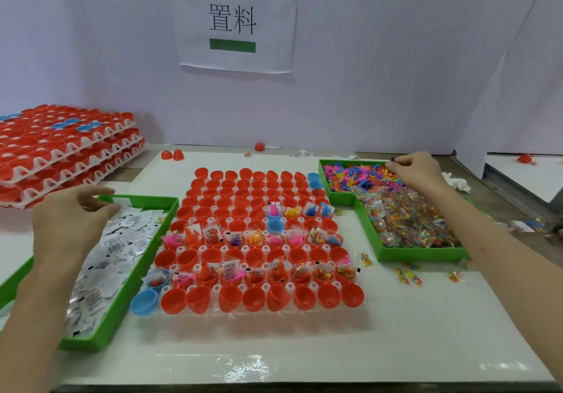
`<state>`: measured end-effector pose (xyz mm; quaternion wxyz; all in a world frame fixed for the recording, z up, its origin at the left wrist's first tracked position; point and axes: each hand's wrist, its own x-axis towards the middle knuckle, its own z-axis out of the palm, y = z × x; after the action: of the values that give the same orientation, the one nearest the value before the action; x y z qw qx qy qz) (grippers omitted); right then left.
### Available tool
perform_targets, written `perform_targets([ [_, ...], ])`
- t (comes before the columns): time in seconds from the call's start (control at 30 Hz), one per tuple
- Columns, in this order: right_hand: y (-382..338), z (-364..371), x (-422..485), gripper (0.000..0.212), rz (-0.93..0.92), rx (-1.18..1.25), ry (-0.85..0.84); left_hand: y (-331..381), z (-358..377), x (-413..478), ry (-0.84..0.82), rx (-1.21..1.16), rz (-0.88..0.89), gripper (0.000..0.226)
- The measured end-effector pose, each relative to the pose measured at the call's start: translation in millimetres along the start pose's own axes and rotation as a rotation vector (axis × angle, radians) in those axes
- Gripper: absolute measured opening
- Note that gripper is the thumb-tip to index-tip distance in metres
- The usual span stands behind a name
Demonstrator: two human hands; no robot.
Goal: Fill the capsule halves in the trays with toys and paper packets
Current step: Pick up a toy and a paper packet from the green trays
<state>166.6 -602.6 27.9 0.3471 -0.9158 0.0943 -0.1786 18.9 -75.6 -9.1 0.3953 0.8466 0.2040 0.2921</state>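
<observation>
**Two hands reach into bins beside a tray of cups**

A white tray (pixel 291 286) of red cups (pixel 254 298) sits in the middle of the worktop (pixel 304 347), with a few blue cups (pixel 144 301) at its edges. Some cups in three rows hold toys and paper packets. The left hand (pixel 70 219) hangs with bent fingers over a green bin (pixel 152 202) full of white packets (pixel 122 240). The right hand (pixel 414 173) pinches a small blue toy (pixel 392 159) over the toy bin (pixel 342 198), which is full of bright toys (pixel 359 176). Just in front of that is a bin (pixel 420 254) of little clear bags (pixel 411 222). A few bags lie loose on the worktop. More trays are stacked (pixel 61 149) at the far left. A paper sign (pixel 233 21) hangs on the wall.
</observation>
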Motion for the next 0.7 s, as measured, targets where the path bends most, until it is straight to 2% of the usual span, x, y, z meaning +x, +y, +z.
perform_targets([
  [0.1, -1.3, -0.8, -0.2, 0.038, -0.006, -0.014, -0.001, 3.8, -5.1, -2.3, 0.055, -0.035, 0.017, 0.014],
  [0.17, -9.9, -6.0, -2.6, 0.032, -0.025, 0.021, 0.011, 7.5, -13.5, -8.8, 0.092, -0.057, 0.078, 0.010],
  [0.3, -58.2, -27.0, -27.7, 0.017, -0.168, 0.381, -0.087, 58.0, -18.8, -14.8, 0.043, -0.219, 0.167, 0.037],
  [0.4, -106.5, -42.9, -74.9, 0.017, -0.317, 0.662, -0.189, 134.1, -6.1, -50.0, -0.103, -0.426, 0.232, 0.005],
  [0.47, -127.0, -46.7, -117.2, 0.017, -0.412, 0.798, -0.248, 172.2, 2.1, -97.5, -0.114, -0.634, 0.339, 0.004],
  [0.53, -135.6, -47.7, -160.2, 0.015, -0.460, 0.872, -0.298, 192.4, 8.9, -131.2, -0.194, -0.787, 0.286, 0.010],
  [0.7, -126.2, -49.4, -213.0, 0.021, -0.394, 0.878, -0.360, 202.6, 31.6, -167.1, -0.343, -0.858, 0.146, 0.007],
])
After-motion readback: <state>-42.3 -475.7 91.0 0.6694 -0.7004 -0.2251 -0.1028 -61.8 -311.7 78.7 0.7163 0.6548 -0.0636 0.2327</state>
